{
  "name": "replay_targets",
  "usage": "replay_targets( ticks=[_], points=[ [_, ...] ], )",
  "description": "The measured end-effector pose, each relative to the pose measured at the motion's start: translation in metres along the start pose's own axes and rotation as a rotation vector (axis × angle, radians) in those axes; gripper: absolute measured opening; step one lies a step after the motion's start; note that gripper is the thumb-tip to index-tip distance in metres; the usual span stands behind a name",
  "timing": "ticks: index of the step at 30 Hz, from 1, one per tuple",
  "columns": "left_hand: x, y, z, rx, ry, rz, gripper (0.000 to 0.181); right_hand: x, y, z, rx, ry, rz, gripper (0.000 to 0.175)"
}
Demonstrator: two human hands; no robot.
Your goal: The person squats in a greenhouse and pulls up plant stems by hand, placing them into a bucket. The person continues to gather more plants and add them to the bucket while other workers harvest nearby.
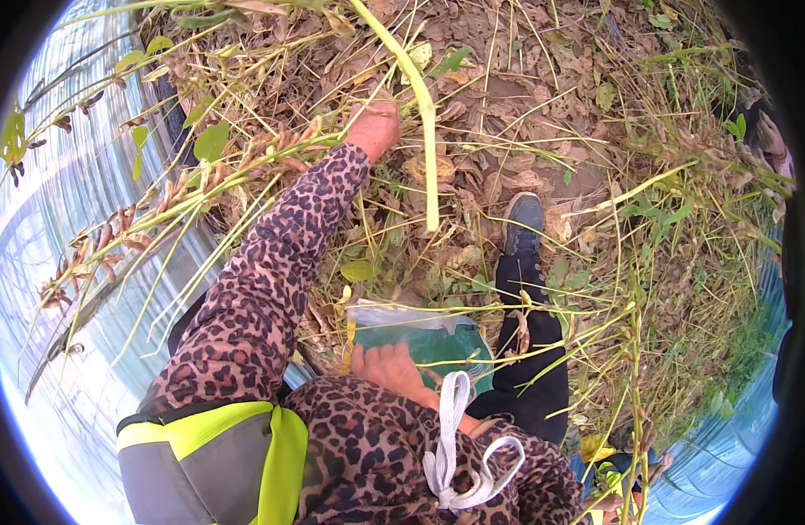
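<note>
My left hand (375,126) reaches forward, down among soybean stalks, in a leopard-print sleeve. Its fingers are hidden from me, so its grip on the stems does not show. A soybean plant with brown pods (173,197) slants leftward from beside this hand. Just to the right, a thick yellow-green stalk (423,98) hangs across the view close to the camera. Near my body, my right hand (390,369) has its fingers curled on a green bag (451,344). The bag has a whitish upper edge and lies in front of my lap.
Dry leaves and loose stems cover the ground (507,98). My dark shoe (524,216) stands at centre right. Pod-bearing stems (635,367) cross in front on the right. Another person's hand (769,138) shows at the right rim, and another person (612,479) is at lower right.
</note>
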State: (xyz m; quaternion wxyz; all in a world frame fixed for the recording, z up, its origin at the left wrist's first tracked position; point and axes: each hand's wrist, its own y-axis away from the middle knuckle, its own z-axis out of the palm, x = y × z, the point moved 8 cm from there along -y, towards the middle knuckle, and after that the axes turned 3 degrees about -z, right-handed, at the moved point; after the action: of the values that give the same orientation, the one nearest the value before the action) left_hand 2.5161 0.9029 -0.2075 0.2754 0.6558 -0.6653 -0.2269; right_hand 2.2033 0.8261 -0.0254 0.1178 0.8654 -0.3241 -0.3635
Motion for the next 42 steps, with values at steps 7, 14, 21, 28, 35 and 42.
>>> replay_targets(
  ticks=[7,14,21,28,35,42],
  points=[
    [-0.011,-0.023,0.068,-0.146,0.038,-0.173,0.029,0.015,0.002,-0.029,0.325,-0.041,-0.039,0.005],
    [-0.027,-0.044,0.072,-0.171,0.103,-0.075,0.041,0.045,-0.004,-0.052,0.116,-0.141,-0.150,0.030],
    [-0.018,-0.106,0.093,0.146,0.329,-0.006,0.044,0.069,-0.026,-0.034,0.025,-0.205,-0.125,0.036],
    [-0.009,-0.085,0.078,-0.015,0.372,0.140,0.045,0.054,-0.026,-0.016,-0.031,-0.135,-0.084,0.034],
    [0.099,0.156,-0.045,-0.065,0.330,0.580,0.034,0.006,0.002,-0.051,-0.078,-0.183,-0.129,0.035],
    [0.058,0.421,-0.242,0.722,0.485,0.794,0.020,-0.082,0.129,-0.119,0.331,-0.261,0.052,0.072]
  ],
)
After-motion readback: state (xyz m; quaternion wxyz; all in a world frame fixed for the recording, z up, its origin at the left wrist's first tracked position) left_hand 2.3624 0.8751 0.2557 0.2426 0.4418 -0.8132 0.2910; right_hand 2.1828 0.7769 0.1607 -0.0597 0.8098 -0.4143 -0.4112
